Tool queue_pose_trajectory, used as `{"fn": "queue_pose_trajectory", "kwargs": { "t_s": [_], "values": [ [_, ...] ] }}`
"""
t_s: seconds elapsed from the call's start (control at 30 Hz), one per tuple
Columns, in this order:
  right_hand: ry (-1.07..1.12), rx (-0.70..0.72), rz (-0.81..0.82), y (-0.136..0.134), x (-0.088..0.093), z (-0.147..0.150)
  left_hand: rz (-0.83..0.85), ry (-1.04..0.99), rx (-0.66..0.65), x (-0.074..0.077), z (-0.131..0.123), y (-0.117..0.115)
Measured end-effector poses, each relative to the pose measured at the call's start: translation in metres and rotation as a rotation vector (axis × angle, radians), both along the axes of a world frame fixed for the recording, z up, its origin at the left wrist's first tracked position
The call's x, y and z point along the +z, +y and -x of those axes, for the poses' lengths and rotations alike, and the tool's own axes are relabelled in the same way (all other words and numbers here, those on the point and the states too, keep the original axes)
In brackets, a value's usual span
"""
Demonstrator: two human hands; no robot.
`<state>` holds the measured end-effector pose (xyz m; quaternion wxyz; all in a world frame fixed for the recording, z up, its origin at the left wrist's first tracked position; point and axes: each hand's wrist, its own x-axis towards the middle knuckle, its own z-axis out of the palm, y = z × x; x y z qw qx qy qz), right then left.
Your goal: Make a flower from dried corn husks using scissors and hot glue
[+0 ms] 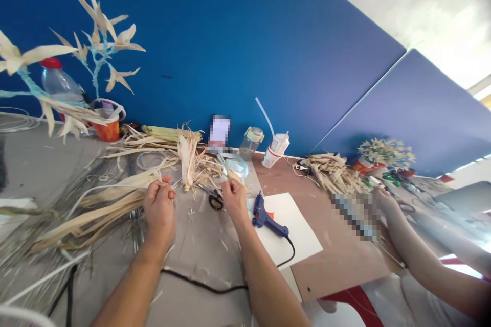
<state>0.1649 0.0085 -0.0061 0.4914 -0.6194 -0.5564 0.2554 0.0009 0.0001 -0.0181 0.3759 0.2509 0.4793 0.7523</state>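
Observation:
My left hand (160,208) is closed, thumb and fingers pressed together, above the grey table beside a pile of dry corn husk strips (103,209). What it pinches, if anything, is too small to tell. Between the fingertips of my right hand (235,200) is a narrow pale corn husk piece (229,169), pointing up and away. Black-handled scissors (215,200) lie between my hands, close to the right one. Behind the right hand sits a roll of light blue tape (240,165). A blue glue gun (266,218) rests on white paper (305,235) right of that hand.
Husk flowers on blue stems stand in a red cup (107,129) at left. Thin wires (23,250) spread over the left side. A phone (219,130), glass jar (251,140) and paper cup (273,152) line the blue partition. At right, another person's hand (383,204) holds a blurred object.

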Motion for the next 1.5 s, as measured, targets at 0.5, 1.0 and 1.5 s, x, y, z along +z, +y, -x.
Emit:
{"fn": "queue_pose_trajectory", "kwargs": {
  "t_s": [0.5, 1.0, 1.5],
  "values": [
    [-0.389, 0.189, -0.057, -0.003, -0.010, 0.010, 0.048, 0.093, -0.139, -0.012, -0.005, 0.002],
    [0.101, -0.141, -0.104, 0.004, 0.003, -0.012, 0.021, 0.096, -0.004, -0.002, 0.003, 0.001],
    [0.136, 0.175, -0.100, -0.005, 0.012, -0.002, -0.010, 0.067, 0.106, 0.007, 0.007, -0.002]
  ]
}}
